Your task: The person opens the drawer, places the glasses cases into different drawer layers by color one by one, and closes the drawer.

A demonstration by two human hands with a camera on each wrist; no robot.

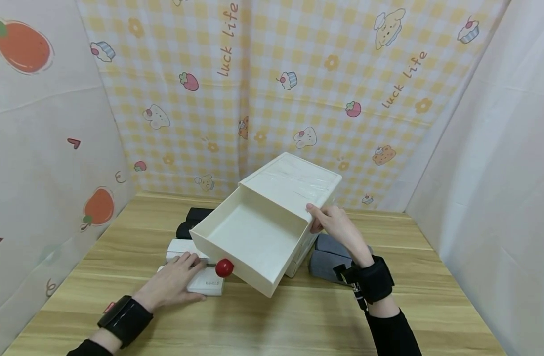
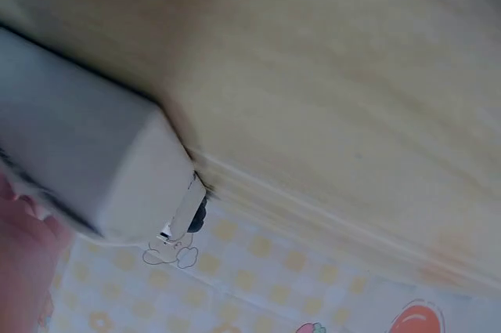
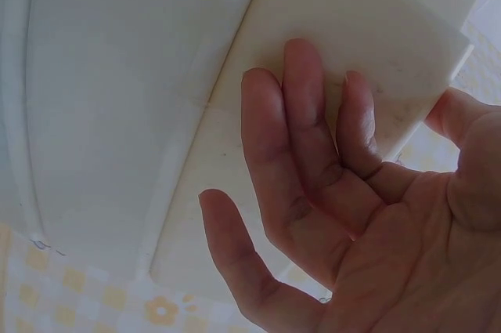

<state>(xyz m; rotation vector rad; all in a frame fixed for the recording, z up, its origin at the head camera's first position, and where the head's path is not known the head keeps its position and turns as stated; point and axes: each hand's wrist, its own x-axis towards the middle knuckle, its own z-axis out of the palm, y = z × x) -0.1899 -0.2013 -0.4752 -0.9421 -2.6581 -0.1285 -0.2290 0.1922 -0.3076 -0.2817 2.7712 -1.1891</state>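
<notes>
A white drawer cabinet (image 1: 294, 180) stands angled on the table, its top drawer (image 1: 254, 237) pulled far out and bare inside. On the drawer's front is a round red knob (image 1: 224, 268). My right hand (image 1: 340, 230) holds the cabinet's upper front corner, thumb around the edge; in the right wrist view its bent fingers (image 3: 266, 125) lie along the side panel. Left of the drawer, my left hand (image 1: 176, 282) grips a white glasses case (image 1: 209, 283) with small lettering. The left wrist view shows that case (image 2: 70, 129) close up, fingers partly hidden behind it.
Behind the held case lies another white case (image 1: 180, 246), with black cases (image 1: 198, 214) farther back, partly covered by the drawer. Grey cases (image 1: 327, 266) sit right of the cabinet beside my right wrist. Printed cloth (image 1: 272, 99) hangs behind the wooden table (image 1: 316, 321).
</notes>
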